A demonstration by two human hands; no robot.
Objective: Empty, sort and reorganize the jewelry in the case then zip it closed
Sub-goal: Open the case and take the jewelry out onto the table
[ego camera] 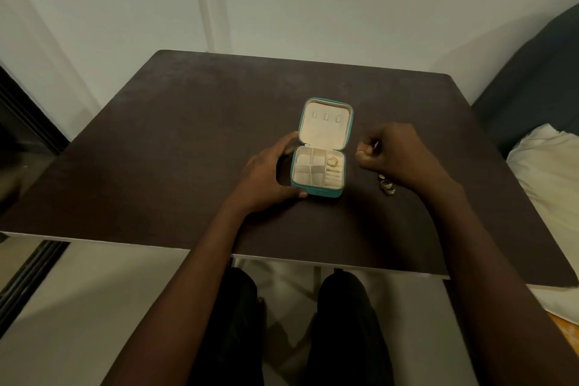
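Pale walls stand behind a dark brown surface [194, 141], with a grey cushion [539, 72] and a white pillow [545, 172] off to the right. Near the middle of the surface sits a small teal case [316, 189], unzipped, its lid [326, 125] standing up at the far side and showing a cream lining with three small hooks. The base is split into cream compartments: plain pockets on the left and ring rolls on the right. A gold ring [332, 162] lies in the far right compartment, above the rolls. The left hand [269, 175] grips the left side of the case, fingers curved round the far corner by the hinge and thumb pressed against the near edge. The right hand [391, 150] hovers just right of the case, above the surface, fingers curled in with thumb and forefinger tips together; whether something small is pinched there cannot be told. Just beside that hand's wrist, on the surface, lies a little cluster of rings [387, 184], dark with gold glints, well clear of the case. Below the near edge, the person's knees in dark trousers show over a light floor.
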